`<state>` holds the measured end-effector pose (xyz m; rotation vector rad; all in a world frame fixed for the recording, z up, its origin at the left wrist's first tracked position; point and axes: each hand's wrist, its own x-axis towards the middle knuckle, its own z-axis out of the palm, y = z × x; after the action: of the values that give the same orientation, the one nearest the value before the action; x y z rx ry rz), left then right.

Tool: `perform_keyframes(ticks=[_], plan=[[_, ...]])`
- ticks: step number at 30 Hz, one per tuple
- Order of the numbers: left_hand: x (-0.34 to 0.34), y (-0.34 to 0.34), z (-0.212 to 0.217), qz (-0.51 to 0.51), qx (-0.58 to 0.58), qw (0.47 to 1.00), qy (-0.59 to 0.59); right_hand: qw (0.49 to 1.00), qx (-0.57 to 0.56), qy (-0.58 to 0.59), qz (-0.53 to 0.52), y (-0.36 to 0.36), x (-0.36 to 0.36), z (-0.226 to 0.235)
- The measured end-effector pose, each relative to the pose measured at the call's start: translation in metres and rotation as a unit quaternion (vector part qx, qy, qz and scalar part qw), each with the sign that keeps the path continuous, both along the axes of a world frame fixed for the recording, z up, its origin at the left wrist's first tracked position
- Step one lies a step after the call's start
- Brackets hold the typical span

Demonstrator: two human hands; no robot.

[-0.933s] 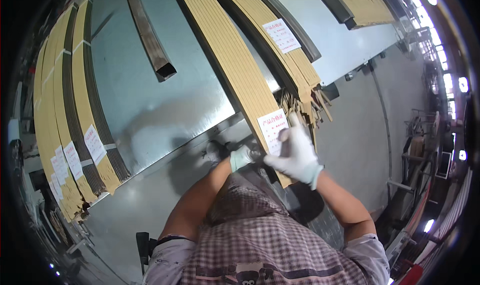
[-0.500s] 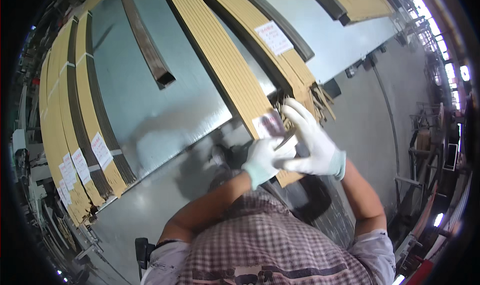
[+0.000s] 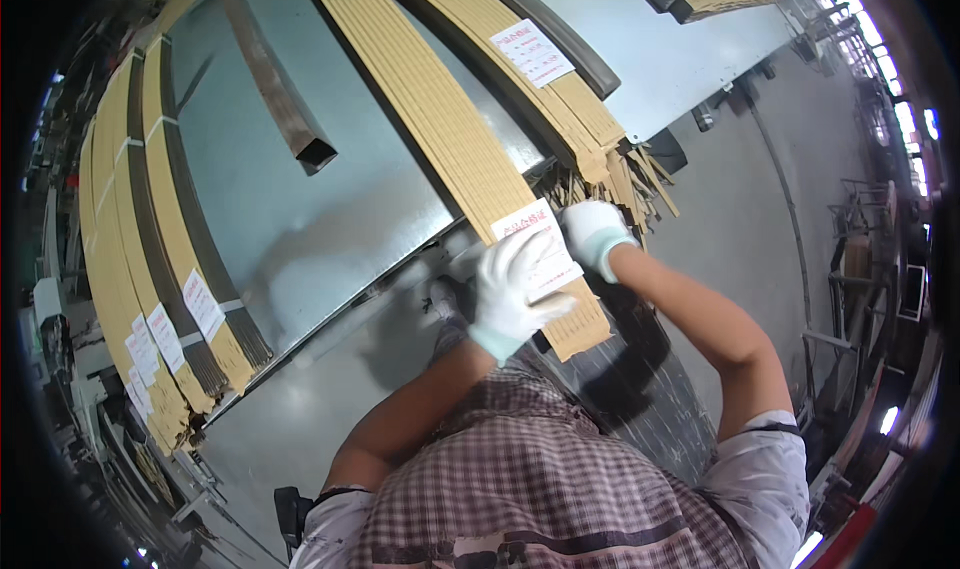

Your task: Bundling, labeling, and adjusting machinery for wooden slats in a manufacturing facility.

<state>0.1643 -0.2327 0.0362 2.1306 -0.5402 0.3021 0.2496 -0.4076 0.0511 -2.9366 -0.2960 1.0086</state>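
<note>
In a white work glove, my left hand (image 3: 515, 289) lies with spread fingers on a white paper label (image 3: 556, 259). The label sits near the close end of a long yellow, ribbed bundle of strips (image 3: 430, 109), which juts past the table edge. Just right of the bundle is my right hand (image 3: 592, 231), gloved in white too; its fingers point away and are mostly hidden, so I cannot see whether they hold anything. Loose thin yellow strips (image 3: 640, 179) stick out beyond it, by the end of a second labelled bundle (image 3: 570, 124).
A blue-grey metal table (image 3: 330, 209) carries the bundles and a brown rectangular tube (image 3: 270, 69). More strapped, labelled bundles (image 3: 155, 249) line its left side. A dark tube (image 3: 560, 39) lies farther right. Grey floor (image 3: 730, 229) shows beyond the table edge.
My hands were together over the bundle's end around a small round object. They have parted: the left now lies on the label, the right has moved to the bundle's far right side.
</note>
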Motion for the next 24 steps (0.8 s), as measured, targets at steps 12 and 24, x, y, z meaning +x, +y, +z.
perform_keyframes(ticks=[12,24], plan=[[-0.026,0.016,0.002,0.077,-0.306,0.861,0.398,0.997,0.062,0.019,0.050,-0.034,-0.038,0.071],[-0.051,0.019,0.063,-0.002,-0.450,0.765,0.460,0.929,0.317,0.106,0.161,0.014,-0.065,0.148]])
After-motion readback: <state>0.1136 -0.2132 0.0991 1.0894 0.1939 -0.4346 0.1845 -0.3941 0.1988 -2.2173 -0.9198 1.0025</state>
